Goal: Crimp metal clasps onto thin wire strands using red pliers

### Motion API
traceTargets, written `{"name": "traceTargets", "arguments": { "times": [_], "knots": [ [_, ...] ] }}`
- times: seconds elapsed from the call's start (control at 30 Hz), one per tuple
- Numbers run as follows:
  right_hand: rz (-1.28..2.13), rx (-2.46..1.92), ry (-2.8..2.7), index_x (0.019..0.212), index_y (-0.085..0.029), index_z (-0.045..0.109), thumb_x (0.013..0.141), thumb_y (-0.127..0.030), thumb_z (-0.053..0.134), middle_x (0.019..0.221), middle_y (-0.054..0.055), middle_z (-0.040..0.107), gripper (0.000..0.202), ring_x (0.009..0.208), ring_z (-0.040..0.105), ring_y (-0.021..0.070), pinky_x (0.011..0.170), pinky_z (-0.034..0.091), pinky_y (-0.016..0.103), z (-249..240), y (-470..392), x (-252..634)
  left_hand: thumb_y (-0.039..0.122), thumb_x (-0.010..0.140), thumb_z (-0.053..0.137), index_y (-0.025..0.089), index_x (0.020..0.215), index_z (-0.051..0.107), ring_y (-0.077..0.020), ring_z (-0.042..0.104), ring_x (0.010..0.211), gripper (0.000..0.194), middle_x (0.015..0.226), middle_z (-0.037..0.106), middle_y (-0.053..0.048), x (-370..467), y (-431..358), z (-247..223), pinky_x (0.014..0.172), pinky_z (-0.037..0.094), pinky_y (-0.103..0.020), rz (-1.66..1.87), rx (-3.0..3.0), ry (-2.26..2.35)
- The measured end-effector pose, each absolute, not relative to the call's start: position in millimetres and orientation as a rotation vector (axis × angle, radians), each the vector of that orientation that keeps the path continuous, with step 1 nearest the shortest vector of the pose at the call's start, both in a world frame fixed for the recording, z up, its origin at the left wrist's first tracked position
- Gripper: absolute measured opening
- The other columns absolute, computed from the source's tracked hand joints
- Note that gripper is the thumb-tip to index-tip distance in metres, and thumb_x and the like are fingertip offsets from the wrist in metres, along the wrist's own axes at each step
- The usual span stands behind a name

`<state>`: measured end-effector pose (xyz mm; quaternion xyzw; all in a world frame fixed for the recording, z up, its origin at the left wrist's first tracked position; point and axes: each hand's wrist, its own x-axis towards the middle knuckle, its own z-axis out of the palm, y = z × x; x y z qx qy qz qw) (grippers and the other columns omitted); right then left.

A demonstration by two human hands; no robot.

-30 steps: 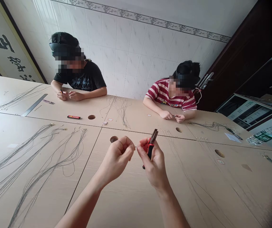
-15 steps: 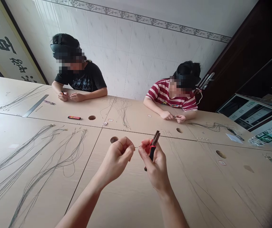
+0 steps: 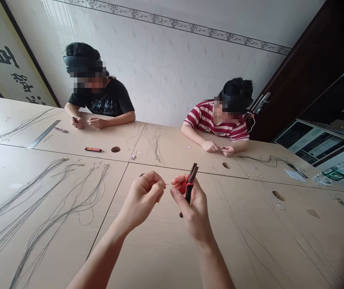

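Observation:
Red-and-black pliers rest in my right hand, jaws pointing up and away, with the fingers closed round the handles. My right thumb and forefinger reach toward my left hand. That left hand is closed in a pinch, and a very thin thread or wire shows at its fingertips, spanning the small gap between the hands. What exactly lies inside the left fingers is too small to make out. Both hands are held above the pale wooden table, near the seam across it.
Bundles of thin dark cords lie to the left. A red lighter-like stick, a steel ruler and a round cable hole are farther back. Two people sit opposite, their hands on the table. A plastic bottle lies right.
Both my hands have shifted slightly left, the pliers with them. The thin strand still shows between my fingertips. The person in black has turned the small item in their hand.

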<state>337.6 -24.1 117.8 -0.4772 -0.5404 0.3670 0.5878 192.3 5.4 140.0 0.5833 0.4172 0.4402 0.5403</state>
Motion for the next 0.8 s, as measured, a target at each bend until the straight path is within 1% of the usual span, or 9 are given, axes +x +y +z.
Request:
{"name": "traceTargets", "arguments": {
  "times": [0.3, 0.5, 0.63, 0.8],
  "knots": [
    [0.840, -1.114, -1.294, 0.099, -0.023, 0.057, 0.092, -0.036, 0.059, 0.088, 0.002, 0.059, 0.015, 0.080, 0.056, 0.0154, 0.072, 0.047, 0.028, 115.6, -24.8, 339.4, 0.027, 0.089, 0.050, 0.019, 0.070, 0.045, -0.0071, 0.025, 0.049, 0.021, 0.052, 0.037, 0.009, 197.7, 3.5, 138.6, 0.046, 0.021, -0.021, 0.951, 1.378, 0.943],
    [0.840, -1.109, -1.324, 0.099, -0.023, 0.057, 0.093, -0.035, 0.059, 0.092, 0.002, 0.059, 0.013, 0.083, 0.056, 0.0150, 0.076, 0.048, 0.029, 116.1, -24.7, 341.4, 0.029, 0.088, 0.050, 0.019, 0.070, 0.045, -0.0072, 0.024, 0.048, 0.022, 0.051, 0.036, 0.009, 197.4, 2.2, 139.6, 0.046, 0.020, -0.021, 0.942, 1.357, 0.945],
    [0.836, -1.098, -1.349, 0.099, -0.023, 0.057, 0.093, -0.034, 0.058, 0.092, 0.002, 0.059, 0.013, 0.081, 0.056, 0.0147, 0.074, 0.048, 0.028, 116.9, -24.7, 342.6, 0.031, 0.089, 0.050, 0.019, 0.069, 0.045, -0.0071, 0.023, 0.048, 0.024, 0.050, 0.035, 0.009, 198.0, 1.7, 141.4, 0.046, 0.019, -0.021, 0.947, 1.346, 0.935],
    [0.846, -1.074, -1.385, 0.099, -0.023, 0.057, 0.094, -0.035, 0.057, 0.086, 0.000, 0.058, 0.013, 0.075, 0.053, 0.0131, 0.070, 0.047, 0.026, 116.0, -24.9, 343.9, 0.031, 0.088, 0.051, 0.019, 0.068, 0.044, -0.0070, 0.024, 0.048, 0.024, 0.051, 0.034, 0.008, 198.9, 1.4, 144.0, 0.046, 0.019, -0.020, 0.924, 1.306, 0.920]
  ]
}}
